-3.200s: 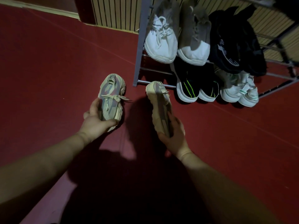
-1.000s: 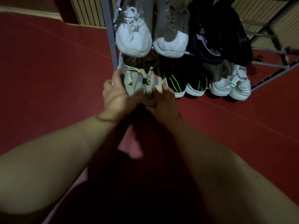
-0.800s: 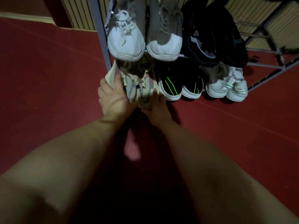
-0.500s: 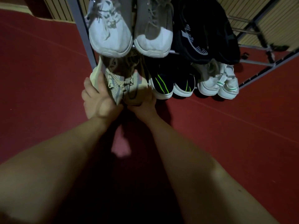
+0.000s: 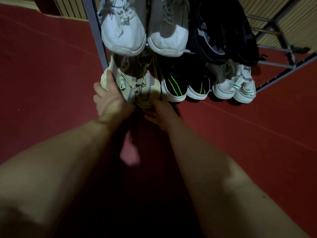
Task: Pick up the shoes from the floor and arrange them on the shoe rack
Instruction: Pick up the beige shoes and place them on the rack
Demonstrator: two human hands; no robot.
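Upper-shelf white sneakers [image 5: 123, 31] are cut off by the top edge.

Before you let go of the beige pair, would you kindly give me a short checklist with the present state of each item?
1. Both hands on the beige shoes: ok; left hand on the outer side, right hand at the toes.
2. Pair in the bottom row, left of the black shoes with green stripes: ok.
3. Pair level and side by side: not ok; the left one is tilted, sole edge showing.
4. Heels seated on the rack bars: cannot tell, hidden under the white shoes.
5. Laces tucked in: cannot tell.
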